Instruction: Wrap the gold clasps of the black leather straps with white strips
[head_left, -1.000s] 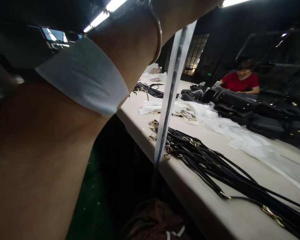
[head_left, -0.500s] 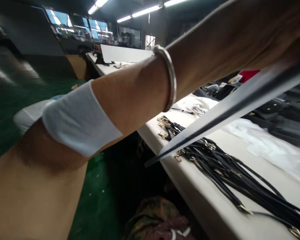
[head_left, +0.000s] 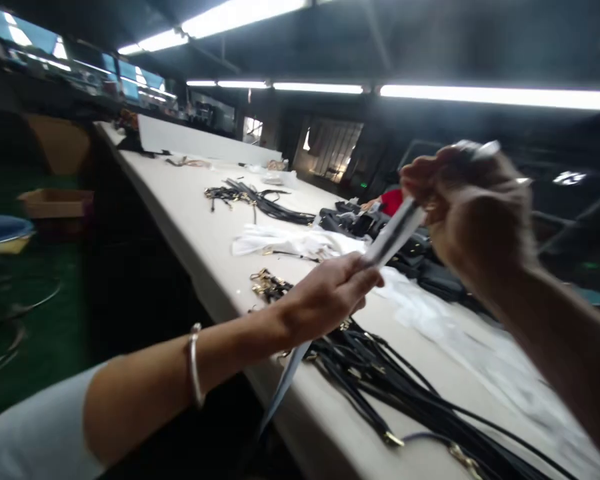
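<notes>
Above the desk (head_left: 185, 200), holding a strip (head_left: 393, 233) in left fingers (head_left: 364, 283) and right fingers (head_left: 419, 175); possibly risking snagging hanging slack (head_left: 286, 381) on nearby clips (head_left: 266, 284).

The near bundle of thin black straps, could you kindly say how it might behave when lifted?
The near bundle of thin black straps would probably droop, as some straps curve loosely. It may tangle, since they overlap. Its projecting gold-coloured metal clasps might catch.

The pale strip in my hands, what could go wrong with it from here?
The pale strip might slip if the left hand or right hand loosens. Its tail hangs at the edge of the table and could catch there. Nearby black straps have metal clips that might snag it.
</notes>
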Demonstrator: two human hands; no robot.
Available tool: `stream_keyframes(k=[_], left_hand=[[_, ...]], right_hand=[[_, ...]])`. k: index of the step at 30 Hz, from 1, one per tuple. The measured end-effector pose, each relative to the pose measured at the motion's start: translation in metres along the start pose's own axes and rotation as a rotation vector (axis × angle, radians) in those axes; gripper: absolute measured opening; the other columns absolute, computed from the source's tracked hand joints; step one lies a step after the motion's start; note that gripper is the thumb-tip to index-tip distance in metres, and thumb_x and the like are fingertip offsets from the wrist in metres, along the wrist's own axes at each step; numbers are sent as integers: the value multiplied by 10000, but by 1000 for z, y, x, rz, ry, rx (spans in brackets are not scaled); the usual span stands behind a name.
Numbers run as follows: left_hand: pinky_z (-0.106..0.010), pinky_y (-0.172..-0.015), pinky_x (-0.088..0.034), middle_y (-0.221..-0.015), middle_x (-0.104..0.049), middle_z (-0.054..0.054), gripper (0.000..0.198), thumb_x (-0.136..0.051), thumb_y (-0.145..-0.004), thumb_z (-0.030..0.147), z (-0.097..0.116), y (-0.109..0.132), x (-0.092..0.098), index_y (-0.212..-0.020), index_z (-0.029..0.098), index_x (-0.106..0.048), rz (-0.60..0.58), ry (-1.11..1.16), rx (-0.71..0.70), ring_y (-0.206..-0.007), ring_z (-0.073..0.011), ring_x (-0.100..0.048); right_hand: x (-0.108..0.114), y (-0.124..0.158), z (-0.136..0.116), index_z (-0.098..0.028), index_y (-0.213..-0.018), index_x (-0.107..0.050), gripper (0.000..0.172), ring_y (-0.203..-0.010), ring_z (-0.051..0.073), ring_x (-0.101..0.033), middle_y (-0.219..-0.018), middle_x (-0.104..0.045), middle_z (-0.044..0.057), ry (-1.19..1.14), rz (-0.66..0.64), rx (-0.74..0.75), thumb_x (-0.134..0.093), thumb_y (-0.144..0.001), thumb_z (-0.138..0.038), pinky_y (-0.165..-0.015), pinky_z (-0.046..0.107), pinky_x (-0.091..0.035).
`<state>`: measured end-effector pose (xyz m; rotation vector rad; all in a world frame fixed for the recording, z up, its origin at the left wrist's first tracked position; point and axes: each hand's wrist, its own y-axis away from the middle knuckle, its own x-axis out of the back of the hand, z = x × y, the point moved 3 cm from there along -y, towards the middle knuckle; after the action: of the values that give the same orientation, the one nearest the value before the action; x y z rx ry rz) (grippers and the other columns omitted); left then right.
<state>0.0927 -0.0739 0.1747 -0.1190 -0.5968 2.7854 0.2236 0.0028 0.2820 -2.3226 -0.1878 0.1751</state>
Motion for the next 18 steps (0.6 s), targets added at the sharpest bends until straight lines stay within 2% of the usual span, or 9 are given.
stream_keyframes(k=[2, 4, 7, 9, 12, 14, 18], left_hand=[[-209, -380, -182, -503, -352, 100, 228, -513, -962, 386, -18, 1, -10, -918, 171, -578, 20, 137, 30, -414, -70, -263], [-210, -378, -145, -495, -343, 106, 259, -538, -942, 425, -28, 1, -18, -898, 172, -571, 9, 221, 42, -411, -66, -241], [-210, -376, -121, -477, -322, 117, 297, -554, -919, 471, -29, 5, -29, -875, 177, -554, -42, 285, 104, -399, -62, -211], [-209, -378, -117, -467, -322, 119, 317, -548, -916, 491, -25, 11, -36, -874, 176, -550, -68, 296, 137, -386, -58, -209], [-210, -394, -139, -485, -348, 114, 315, -564, -908, 483, -20, 18, -41, -894, 169, -557, -103, 253, 177, -395, -56, -226], [-202, -444, -206, -560, -391, 93, 259, -628, -875, 410, -19, 21, -40, -867, 160, -561, -113, 165, 179, -464, -59, -277], [-223, -574, -300, -704, -468, 53, 65, -606, -823, 210, -20, 25, -34, -821, 159, -567, -145, -152, 170, -630, -96, -386]], right_hand=[[0, 8, 2, -232, -882, -586, 234, -861, 117, -706, -858, -691, -32, -86, 52, 77, -514, -894, -10, -997, 373, -515], [2, 22, 9, -243, -897, -609, 187, -965, 139, -701, -942, -710, -24, -122, 71, 163, -575, -890, -59, -1061, 397, -479], [14, 47, 17, -256, -991, -646, 157, -1104, 196, -664, -1092, -715, 15, 117, 60, 330, -601, -917, -125, -1085, 448, -459], [24, 63, 20, -251, -1043, -666, 188, -1143, 243, -648, -1147, -716, 52, 360, -75, 486, -569, -935, -131, -1088, 504, -447], [40, 82, 23, -235, -1109, -646, 288, -1128, 257, -656, -1163, -714, 91, 573, -405, 691, -477, -940, -73, -1139, 557, -369], [51, 92, 23, -217, -1145, -610, 327, -1069, 237, -676, -1123, -719, 102, 629, -552, 725, -436, -932, -40, -1152, 552, -351], [61, 114, 23, -198, -1050, -627, 283, -975, 224, -673, -1020, -718, 90, 805, -816, 691, -388, -962, -75, -1071, 502, -445]])
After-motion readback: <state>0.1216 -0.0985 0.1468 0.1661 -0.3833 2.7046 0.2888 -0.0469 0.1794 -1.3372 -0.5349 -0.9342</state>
